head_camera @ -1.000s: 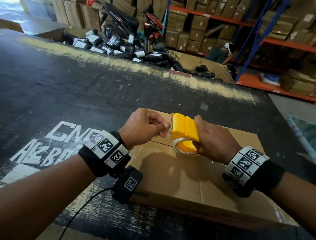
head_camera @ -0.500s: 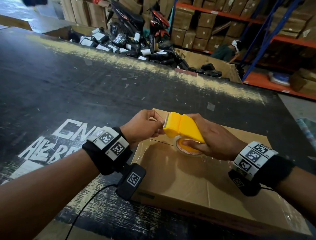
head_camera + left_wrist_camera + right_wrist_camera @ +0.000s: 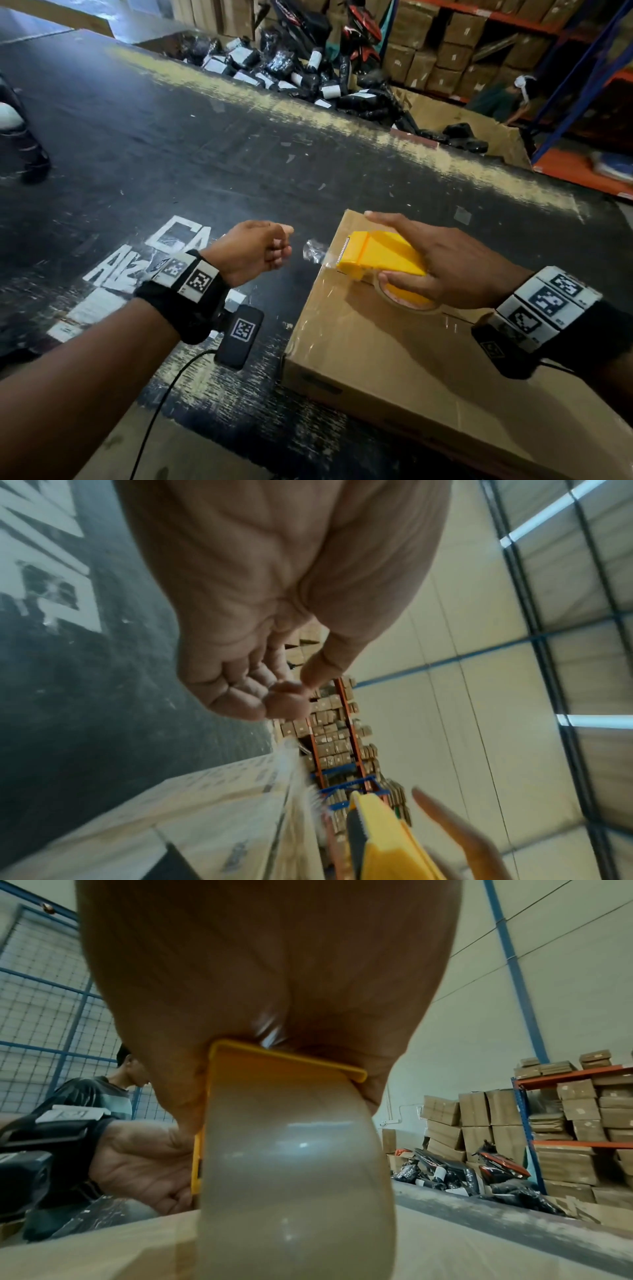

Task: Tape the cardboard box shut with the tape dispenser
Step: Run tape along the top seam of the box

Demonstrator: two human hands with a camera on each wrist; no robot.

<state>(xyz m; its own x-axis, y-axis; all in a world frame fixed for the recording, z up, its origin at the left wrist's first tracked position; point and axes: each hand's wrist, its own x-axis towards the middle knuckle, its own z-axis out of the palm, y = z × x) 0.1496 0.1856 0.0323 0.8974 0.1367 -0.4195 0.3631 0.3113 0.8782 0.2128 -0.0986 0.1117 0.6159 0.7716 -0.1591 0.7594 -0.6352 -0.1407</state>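
A flat cardboard box (image 3: pixel 394 359) lies on the black table at the right. My right hand (image 3: pixel 431 253) grips the yellow tape dispenser (image 3: pixel 380 255) from above. Its thumb lies on the side of the tape roll (image 3: pixel 294 1177), which sits on the box top near the left edge. A crumpled end of clear tape (image 3: pixel 313 251) sticks out past that edge from the dispenser's toothed blade. My left hand (image 3: pixel 284 240) hovers over the table just left of the tape end. Its fingers are curled with thumb on forefinger (image 3: pixel 291 693), and it holds nothing.
The black table (image 3: pixel 171 154) has white letters under my left wrist. Beyond its far edge stands a big cardboard bin (image 3: pixel 479 126) piled with black wrapped parcels (image 3: pixel 308 75). Racks of brown boxes (image 3: pixel 462 41) fill the back right. A person (image 3: pixel 99 1093) stands by a wire fence.
My left hand has let go at the dispenser's blade and moved left off the box. The right hand has tilted the dispenser down towards the box's left edge.
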